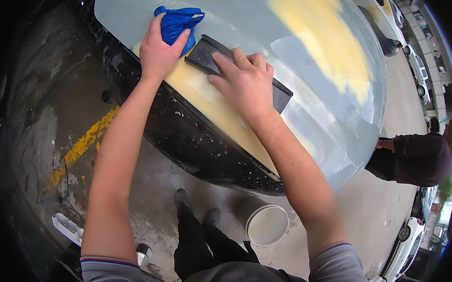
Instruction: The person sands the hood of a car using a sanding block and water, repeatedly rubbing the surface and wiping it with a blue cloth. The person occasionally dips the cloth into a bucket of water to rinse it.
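Note:
A grey car panel [232,13], patched with yellowish filler, spreads out in front of me. My left hand [158,53] grips a crumpled blue cloth [177,25] near the panel's left edge, fingers partly hidden by the fabric. Just to its right, my right hand [249,83] is wrapped over a long dark sanding block [202,54] that lies flat across a yellow filler strip [212,102]. Its fingers press on the block's top. The block's underside is hidden, and wet-looking patches shine on the paint around it.
A black trim edge [199,155] runs along the panel's near side. Beneath it a white bucket [287,225] stands on the concrete floor beside my feet. A small can [144,253] and a white strip [67,228] lie lower left. Another person [419,157] stands at the right; parked cars are beyond.

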`<state>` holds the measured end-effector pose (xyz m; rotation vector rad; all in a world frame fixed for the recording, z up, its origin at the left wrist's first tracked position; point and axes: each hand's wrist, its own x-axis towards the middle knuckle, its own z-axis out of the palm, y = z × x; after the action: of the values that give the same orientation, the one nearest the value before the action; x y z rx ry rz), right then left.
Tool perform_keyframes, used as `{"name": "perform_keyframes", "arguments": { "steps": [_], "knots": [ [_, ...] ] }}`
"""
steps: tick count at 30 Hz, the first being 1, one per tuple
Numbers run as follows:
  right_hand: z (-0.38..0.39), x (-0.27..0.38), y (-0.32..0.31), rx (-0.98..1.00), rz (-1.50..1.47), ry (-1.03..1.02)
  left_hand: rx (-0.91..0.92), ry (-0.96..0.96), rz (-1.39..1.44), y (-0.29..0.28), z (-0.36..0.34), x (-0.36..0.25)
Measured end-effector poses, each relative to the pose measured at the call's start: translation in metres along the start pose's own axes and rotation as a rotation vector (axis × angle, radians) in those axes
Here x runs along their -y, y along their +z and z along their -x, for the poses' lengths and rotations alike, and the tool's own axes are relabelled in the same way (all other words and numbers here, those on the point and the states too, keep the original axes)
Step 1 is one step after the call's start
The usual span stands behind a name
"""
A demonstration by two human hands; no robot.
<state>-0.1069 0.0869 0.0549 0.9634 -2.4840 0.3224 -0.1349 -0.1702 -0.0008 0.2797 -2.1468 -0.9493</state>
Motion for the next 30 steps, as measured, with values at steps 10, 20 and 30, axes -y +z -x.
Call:
{"name": "perform_keyframes", "arguments": {
  "steps": [10, 20, 30],
  "knots": [
    [0.081, 0.038, -0.028, 0.037, -0.075, -0.086, -0.045, 0.03, -0.034, -0.023, -0.007, 0.018],
    [0.148, 0.042, -0.047, 0.083, -0.067, -0.077, -0.058, 0.014, -0.012, -0.015, -0.004, 0.021],
    [0.081, 0.042, -0.031, 0.06, -0.123, -0.043, -0.02, 0.032, -0.029, -0.021, -0.001, 0.028]
  ]
}}
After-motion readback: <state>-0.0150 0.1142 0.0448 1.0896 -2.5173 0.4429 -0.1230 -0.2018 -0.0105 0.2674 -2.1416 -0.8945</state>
